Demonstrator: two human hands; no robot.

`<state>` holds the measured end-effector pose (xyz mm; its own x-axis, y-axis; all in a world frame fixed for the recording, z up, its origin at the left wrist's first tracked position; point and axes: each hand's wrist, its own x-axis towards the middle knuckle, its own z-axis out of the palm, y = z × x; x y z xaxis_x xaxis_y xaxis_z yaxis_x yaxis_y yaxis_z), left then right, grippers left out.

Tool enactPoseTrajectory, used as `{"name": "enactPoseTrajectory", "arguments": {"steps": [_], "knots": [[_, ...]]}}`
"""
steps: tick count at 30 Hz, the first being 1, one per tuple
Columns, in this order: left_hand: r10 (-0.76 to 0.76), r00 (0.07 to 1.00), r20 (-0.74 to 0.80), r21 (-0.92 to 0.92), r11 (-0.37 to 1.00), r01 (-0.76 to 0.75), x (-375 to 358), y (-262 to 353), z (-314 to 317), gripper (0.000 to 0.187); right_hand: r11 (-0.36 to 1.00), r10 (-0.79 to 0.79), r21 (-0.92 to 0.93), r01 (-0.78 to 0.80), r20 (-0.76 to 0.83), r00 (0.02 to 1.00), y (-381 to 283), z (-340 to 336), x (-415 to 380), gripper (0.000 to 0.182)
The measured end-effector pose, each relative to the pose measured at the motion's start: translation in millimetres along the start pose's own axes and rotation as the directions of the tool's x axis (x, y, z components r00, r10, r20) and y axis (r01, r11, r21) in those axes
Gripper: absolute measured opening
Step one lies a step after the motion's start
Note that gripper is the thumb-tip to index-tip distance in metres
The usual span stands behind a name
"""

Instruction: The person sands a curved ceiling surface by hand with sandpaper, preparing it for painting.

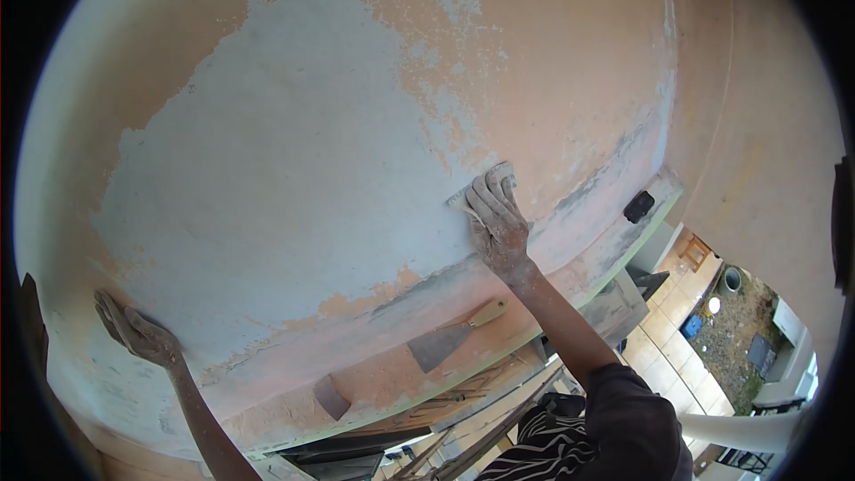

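Note:
A large wall surface [267, 142] fills the view, with a pale grey-white patch bordered by peach paint and speckled edges. My right hand [500, 218], coated in dust, presses a sheet of sandpaper [459, 199] against the patch's right edge; the sheet's corners show around the fingers. Further left and lower, my left hand [138, 331] lies against the wall, fingers stretched and holding nothing. Below, on the ledge, rests a putty knife [438, 347] with a wide metal blade and light handle. Left of it lies a small brown curved piece [331, 398], perhaps sandpaper.
A small black object [639, 206] sits at the ledge's right end. The ledge's outer edge carries a green strip [481, 365]. Far below at right are a tiled floor [672, 347], a wooden stool [695, 253], a grey bucket [730, 280] and a dirt patch [739, 330].

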<state>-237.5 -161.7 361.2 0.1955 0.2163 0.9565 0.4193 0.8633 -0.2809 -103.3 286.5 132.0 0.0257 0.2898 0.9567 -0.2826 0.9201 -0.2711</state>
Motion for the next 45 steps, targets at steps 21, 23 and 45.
{"name": "enactPoseTrajectory", "arguments": {"steps": [21,23,45], "knots": [[0.021,0.999,-0.024,-0.013,1.0,-0.022,-1,-6,2,0.046,0.998,0.059,0.014,-0.058,-0.148,0.987,2,-8,63,0.024],[0.017,1.0,-0.005,-0.004,1.0,-0.017,0,-2,-3,0.046,0.984,-0.179,-0.049,0.172,-0.242,0.954,-2,1,174,0.021],[0.066,0.997,-0.034,-0.008,0.998,-0.066,0,-6,2,0.045,0.894,-0.431,0.016,0.448,-0.243,0.869,-38,15,305,0.008]]}}
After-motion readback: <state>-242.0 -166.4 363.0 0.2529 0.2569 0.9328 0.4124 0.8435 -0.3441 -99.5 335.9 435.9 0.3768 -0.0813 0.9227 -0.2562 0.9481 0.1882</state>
